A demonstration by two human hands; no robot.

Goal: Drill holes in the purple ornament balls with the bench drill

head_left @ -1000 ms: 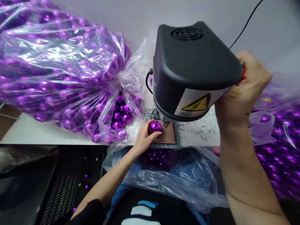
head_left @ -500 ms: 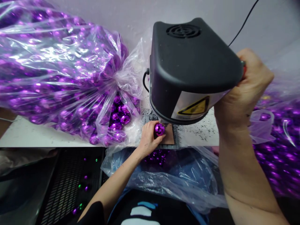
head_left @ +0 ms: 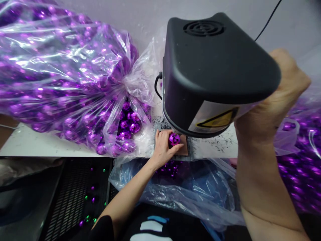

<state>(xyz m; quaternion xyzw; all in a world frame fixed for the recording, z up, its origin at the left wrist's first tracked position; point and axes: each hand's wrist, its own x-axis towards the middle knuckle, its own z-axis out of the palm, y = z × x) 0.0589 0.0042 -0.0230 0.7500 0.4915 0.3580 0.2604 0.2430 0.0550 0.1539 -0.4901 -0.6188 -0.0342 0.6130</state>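
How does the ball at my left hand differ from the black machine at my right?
Surface: the purple ball is shiny and faceted; the black machine is smooth and matt, with a warning label.
Size: the ball fits between the left hand's fingers; the machine is bulkier than the right hand.
Height: the ball sits low by the brown board; the machine is above.
Shared: each is held one-handed.

glossy faceted purple ball [head_left: 174, 139], matt black plastic machine [head_left: 215, 63], shiny crinkled plastic bag [head_left: 70, 73]

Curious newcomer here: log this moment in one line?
left hand: holding purple ball over brown pad | right hand: holding black device | bag of purple balls: at left
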